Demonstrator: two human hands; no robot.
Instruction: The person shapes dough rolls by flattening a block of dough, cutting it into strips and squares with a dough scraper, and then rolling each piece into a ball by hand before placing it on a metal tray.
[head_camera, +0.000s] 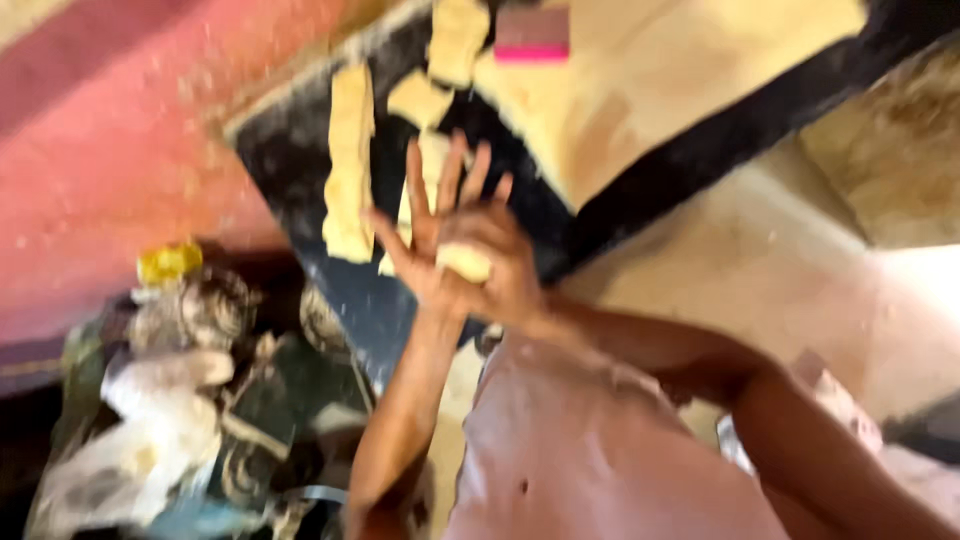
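The view is blurred. My two hands meet in the middle over a black slab (300, 160). A small pale yellow lump (465, 262) is pressed between them. My left hand (425, 225) comes up from below with its fingers spread and the lump against its palm. My right hand (510, 275) reaches in from the right and curls over the lump. Behind the hands, several flat pale yellow pieces lie on the slab: a long strip (350, 160), a smaller piece (420, 98) and another at the top edge (457, 35).
A large pale yellow sheet (650, 70) covers the slab's right part, with a pink block (532, 35) at its top edge. A red surface (110, 130) lies to the left. Cluttered bags and a yellow cap (168, 262) sit at lower left. My bare torso (580, 450) fills the bottom.
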